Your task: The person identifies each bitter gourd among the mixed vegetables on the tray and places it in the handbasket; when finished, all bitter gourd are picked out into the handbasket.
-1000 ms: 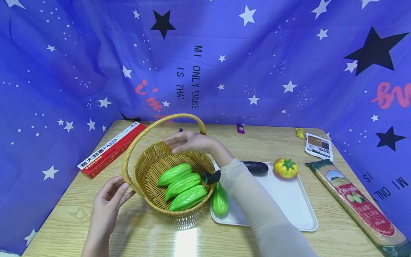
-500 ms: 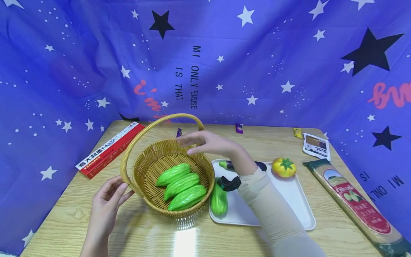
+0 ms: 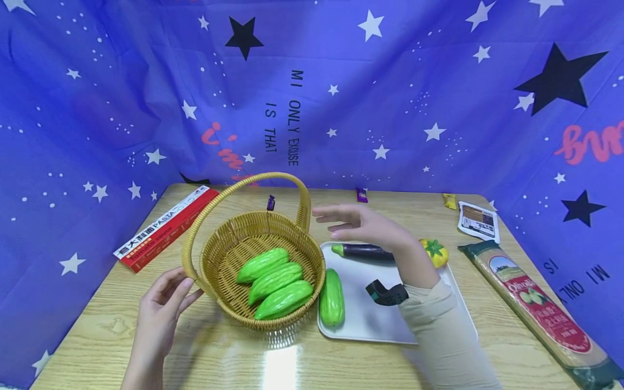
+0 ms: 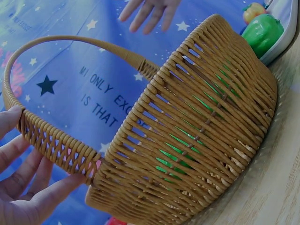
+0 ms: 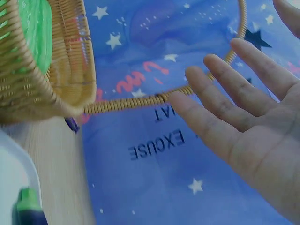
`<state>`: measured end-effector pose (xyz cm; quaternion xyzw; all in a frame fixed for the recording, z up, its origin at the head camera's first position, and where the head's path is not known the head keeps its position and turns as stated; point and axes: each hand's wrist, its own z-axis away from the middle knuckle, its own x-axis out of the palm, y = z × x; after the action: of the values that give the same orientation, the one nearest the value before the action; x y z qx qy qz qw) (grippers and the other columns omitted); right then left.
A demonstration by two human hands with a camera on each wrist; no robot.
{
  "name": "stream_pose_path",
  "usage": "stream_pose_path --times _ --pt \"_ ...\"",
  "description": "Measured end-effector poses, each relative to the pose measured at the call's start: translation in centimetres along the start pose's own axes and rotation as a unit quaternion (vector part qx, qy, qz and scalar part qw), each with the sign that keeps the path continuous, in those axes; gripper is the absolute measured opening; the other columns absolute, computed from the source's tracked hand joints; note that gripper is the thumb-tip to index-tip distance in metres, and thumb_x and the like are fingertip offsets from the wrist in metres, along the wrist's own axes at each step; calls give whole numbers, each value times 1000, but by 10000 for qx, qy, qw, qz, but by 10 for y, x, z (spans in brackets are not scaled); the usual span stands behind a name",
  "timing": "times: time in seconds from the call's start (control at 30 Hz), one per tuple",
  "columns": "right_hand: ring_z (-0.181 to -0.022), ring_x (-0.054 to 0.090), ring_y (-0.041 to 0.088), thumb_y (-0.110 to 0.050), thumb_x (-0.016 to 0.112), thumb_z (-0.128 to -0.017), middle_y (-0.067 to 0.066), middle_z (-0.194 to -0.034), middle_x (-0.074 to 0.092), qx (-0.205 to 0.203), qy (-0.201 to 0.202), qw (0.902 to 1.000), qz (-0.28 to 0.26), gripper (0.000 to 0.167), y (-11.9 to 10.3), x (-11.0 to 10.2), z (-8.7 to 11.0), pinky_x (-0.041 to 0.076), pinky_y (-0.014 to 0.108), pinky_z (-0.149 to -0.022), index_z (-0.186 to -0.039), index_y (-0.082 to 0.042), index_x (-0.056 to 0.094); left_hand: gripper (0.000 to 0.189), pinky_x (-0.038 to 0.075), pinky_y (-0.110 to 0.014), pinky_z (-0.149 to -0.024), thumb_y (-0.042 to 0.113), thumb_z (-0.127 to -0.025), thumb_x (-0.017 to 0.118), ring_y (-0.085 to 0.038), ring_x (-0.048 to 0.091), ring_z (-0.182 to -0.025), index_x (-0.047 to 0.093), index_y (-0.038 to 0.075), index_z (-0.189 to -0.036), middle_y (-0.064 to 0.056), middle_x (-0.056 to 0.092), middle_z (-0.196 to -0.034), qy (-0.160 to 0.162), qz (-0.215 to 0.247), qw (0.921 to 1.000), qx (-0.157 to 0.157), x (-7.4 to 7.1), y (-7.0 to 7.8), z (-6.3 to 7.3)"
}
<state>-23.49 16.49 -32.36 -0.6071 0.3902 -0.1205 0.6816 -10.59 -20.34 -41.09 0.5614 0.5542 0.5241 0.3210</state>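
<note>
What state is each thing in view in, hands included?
basket: upright, handle raised
three green vegetables: lying side by side in the basket
fourth green vegetable: lying on the tray
tray: flat, partly covered
eggplant: lying on the tray, partly hidden
yellow tomato: partly hidden
pasta box: lying down
Olivoilà bag: filled, lying down
left hand: holding the handle's lower end
right hand: fingers extended, holding nothing

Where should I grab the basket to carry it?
Probably at the top of the arched handle, reaching from above. It rises clear of the rim of the wicker basket, and its slim, curved bar leaves open space beneath. The left hand holds only its lower end.
</note>
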Motion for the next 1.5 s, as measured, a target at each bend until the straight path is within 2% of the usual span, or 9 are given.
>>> stream_pose_path --times 0.2,0.43,0.7,0.93,1.07,1.27,1.4,1.5 --pt "-135 40 34 -14 60 -92 16 -148 39 -165 487 9984 -231 54 6 -2 27 43 44 -110 -142 -7 39 21 62 -28 -78 -6 -93 50 -7 63 -91 61 2 -108 1 64 -97 -24 14 10000 41 0 2 -1" --pt "-134 44 24 -8 61 -91 13 -149 39 -101 896 9955 -303 55 13 3 45 46 28 -108 -141 -5 40 21 62 -28 -79 -6 -93 50 -7 63 -93 61 2 -109 1 63 -98 -13 -61 10000 26 0 3 -2" --pt "-125 53 15 -8 63 -89 18 -146 42 -125 1534 9872 -411 57 17 20 57 51 26 -102 -141 -5 40 20 62 -30 -79 -5 -93 51 -7 64 -92 61 2 -109 1 64 -98 2 -58 10000 -9 0 2 -1" --pt "-126 51 9 -3 66 -86 18 -145 41 -351 2354 9701 -468 60 25 48 69 48 23 -105 -140 -3 40 20 63 -31 -78 -5 -93 50 -7 64 -93 61 1 -109 1 64 -98 3 -114 9999 -10 0 1 -1" --pt "-123 53 7 -3 67 -85 17 -145 40 -307 2721 9602 -543 61 32 66 74 50 20 -103 -140 -4 40 20 63 -30 -78 -5 -93 50 -7 64 -93 60 2 -110 1 64 -99 9 -114 9999 -15 0 1 -1" --pt "-122 51 4 1 68 -82 13 -142 40 -347 3372 9366 -887 62 52 87 75 51 20 -101 -138 -1 42 21 62 -29 -79 -6 -93 50 -8 64 -93 60 1 -110 1 64 -99 -12 -66 10000 3 1 1 0" --pt "-123 50 6 5 69 -80 13 -140 40 -469 3590 9256 -1105 62 66 100 74 52 22 -101 -137 2 42 21 62 -29 -79 -6 -93 50 -7 63 -92 60 1 -110 0 63 -98 7 -74 10000 -5 1 1 0" --pt "-123 50 6 5 69 -79 14 -140 41 -379 3720 9202 -1156 62 74 109 73 52 23 -100 -135 4 43 20 62 -28 -79 -6 -93 50 -7 63 -92 60 1 -109 0 62 -98 46 -99 9999 -15 2 2 0"
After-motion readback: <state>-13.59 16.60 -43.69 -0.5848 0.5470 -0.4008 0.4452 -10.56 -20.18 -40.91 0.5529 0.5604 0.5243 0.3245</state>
